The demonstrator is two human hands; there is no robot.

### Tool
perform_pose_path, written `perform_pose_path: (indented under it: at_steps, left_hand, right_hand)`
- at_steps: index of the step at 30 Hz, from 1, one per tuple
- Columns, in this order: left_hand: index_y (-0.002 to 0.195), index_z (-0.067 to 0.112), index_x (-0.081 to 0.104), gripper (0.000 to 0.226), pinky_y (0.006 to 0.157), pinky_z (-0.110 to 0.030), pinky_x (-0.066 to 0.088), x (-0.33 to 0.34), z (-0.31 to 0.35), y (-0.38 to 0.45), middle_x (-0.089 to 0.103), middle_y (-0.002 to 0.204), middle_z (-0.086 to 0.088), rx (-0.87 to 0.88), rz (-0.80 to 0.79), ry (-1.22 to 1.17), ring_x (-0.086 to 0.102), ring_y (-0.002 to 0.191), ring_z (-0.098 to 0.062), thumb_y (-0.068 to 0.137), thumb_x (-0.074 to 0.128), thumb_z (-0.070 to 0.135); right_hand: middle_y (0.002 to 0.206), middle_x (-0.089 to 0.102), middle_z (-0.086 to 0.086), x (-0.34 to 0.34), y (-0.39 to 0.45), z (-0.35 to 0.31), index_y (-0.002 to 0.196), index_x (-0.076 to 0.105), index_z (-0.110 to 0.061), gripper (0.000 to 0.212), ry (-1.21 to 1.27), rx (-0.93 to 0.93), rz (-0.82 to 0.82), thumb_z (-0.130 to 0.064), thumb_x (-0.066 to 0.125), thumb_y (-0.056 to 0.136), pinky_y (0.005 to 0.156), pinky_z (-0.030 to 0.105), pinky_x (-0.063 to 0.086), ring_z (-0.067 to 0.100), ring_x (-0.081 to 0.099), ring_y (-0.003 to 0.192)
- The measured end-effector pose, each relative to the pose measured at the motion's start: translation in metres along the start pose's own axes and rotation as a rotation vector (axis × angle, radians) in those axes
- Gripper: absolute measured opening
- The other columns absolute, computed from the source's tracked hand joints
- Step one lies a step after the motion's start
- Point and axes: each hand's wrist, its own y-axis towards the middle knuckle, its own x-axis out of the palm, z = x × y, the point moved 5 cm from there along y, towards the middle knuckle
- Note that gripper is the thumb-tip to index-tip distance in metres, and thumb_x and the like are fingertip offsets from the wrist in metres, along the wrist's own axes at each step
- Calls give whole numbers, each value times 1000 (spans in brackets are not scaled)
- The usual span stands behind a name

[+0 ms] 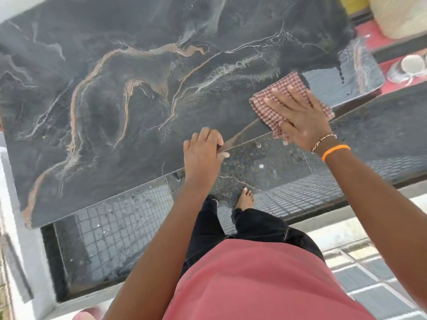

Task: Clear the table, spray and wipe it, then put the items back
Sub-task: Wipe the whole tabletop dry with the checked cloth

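Observation:
The table (pixel 138 100) has a dark marble-patterned top with orange and white veins, and nothing stands on it. A red and white checked cloth (pixel 275 98) lies folded near the table's front right edge. My right hand (pixel 300 118) presses flat on the cloth with fingers spread. My left hand (pixel 203 151) rests on the table's front edge, its fingers curled over the rim. The surface to the right of the cloth shines wet.
A white cup on a saucer (pixel 411 65) sits on a red surface at the far right. A pale round object (pixel 399 15) stands at the top right corner. Below the table edge lie dark tiled flooring and my bare foot (pixel 246 199).

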Motion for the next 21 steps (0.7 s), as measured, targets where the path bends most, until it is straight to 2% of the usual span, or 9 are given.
perform_pose_path:
  at_steps: [5, 8, 10, 12, 16, 18, 21]
  left_hand:
    - [86, 15, 57, 31, 78, -29, 26, 12, 30, 33, 57, 91, 1, 96, -81, -2, 53, 85, -21, 72, 73, 37]
    - [82, 17, 57, 32, 75, -28, 22, 11, 24, 37, 58, 88, 3, 62, -95, 24, 52, 85, -19, 70, 73, 43]
    - [79, 17, 56, 32, 74, -27, 21, 13, 22, 36, 58, 85, 4, 17, -106, 26, 51, 85, -18, 71, 72, 44]
    - [76, 17, 55, 31, 73, -27, 21, 15, 23, 34, 56, 82, 6, -29, -94, 28, 51, 83, -18, 72, 71, 44]
    - [72, 19, 47, 29, 74, -29, 26, 18, 25, 26, 53, 80, 5, -104, -65, -13, 52, 78, -20, 76, 72, 33]
    - [74, 18, 48, 26, 77, -31, 28, 18, 26, 22, 53, 81, 3, -133, -65, -25, 54, 79, -22, 78, 71, 30]
    - [78, 15, 54, 24, 77, -31, 28, 16, 31, 24, 56, 84, 3, -126, -69, -16, 54, 81, -21, 77, 72, 30]
  right_hand:
    - [158, 15, -6, -23, -11, 83, 146, 21, -34, 63, 117, 470, 193, -37, 27, 84, 117, 48, 0, 24, 9, 146]
    - [159, 10, 1, -17, -10, 68, 148, 20, -25, 63, 229, 763, 325, -30, 35, 88, 116, 52, -1, 30, 4, 146]
    - [159, 6, 5, -7, -6, 35, 149, 16, -20, 64, 286, 845, 352, -27, 37, 89, 116, 55, 1, 34, 0, 146]
    - [159, 3, 6, 5, -2, -4, 150, 12, -20, 63, 226, 739, 288, -29, 34, 91, 114, 55, -3, 35, -3, 145]
    - [159, 6, 5, 25, 15, -74, 149, 12, -27, 57, 100, 213, 106, -34, 30, 96, 115, 52, -5, 33, 1, 146]
    - [159, 8, 1, 25, 27, -82, 148, 12, -32, 54, 39, 14, 35, -37, 30, 97, 115, 51, -3, 31, 3, 146]
    - [159, 8, -4, 15, 47, -60, 147, 13, -36, 52, -49, -94, 4, -40, 29, 97, 115, 52, 0, 26, 5, 146]
